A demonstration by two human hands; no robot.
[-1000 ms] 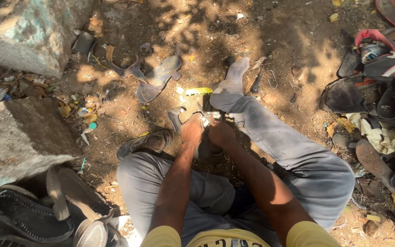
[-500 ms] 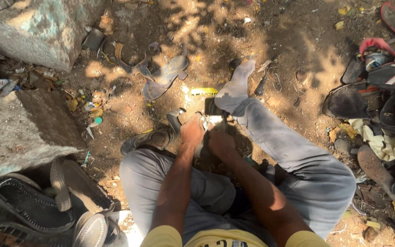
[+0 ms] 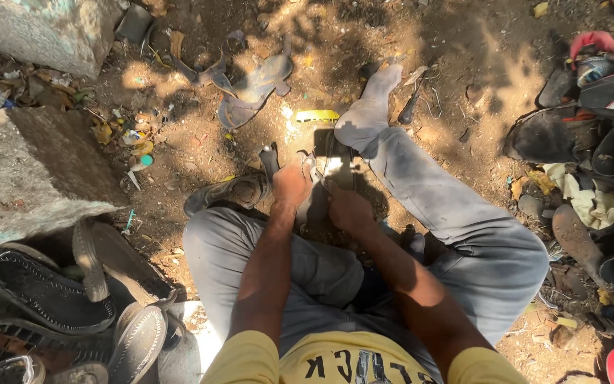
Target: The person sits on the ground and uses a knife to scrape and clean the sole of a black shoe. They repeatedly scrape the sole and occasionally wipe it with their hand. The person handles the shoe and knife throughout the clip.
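I sit on bare dirt with my grey-trousered legs spread. My left hand (image 3: 291, 183) and my right hand (image 3: 347, 208) meet between my knees, both closed on a dark sandal (image 3: 315, 203) that lies partly hidden under them. A small dark tool or block (image 3: 330, 146) sits on the ground just beyond my fingers, near my right foot (image 3: 372, 99). A worn sandal (image 3: 230, 192) lies beside my left knee. What the fingers grip exactly is hidden in shadow.
A large grey stone (image 3: 26, 171) stands at left, another (image 3: 44, 28) at top left. Old sandal soles (image 3: 51, 299) pile at lower left. Torn sandal pieces (image 3: 254, 82) and a yellow scrap (image 3: 315, 115) lie ahead. A heap of shoes (image 3: 605, 142) fills the right.
The view has shifted slightly downward. My hands stay together on the sandal between my knees, with little visible movement.
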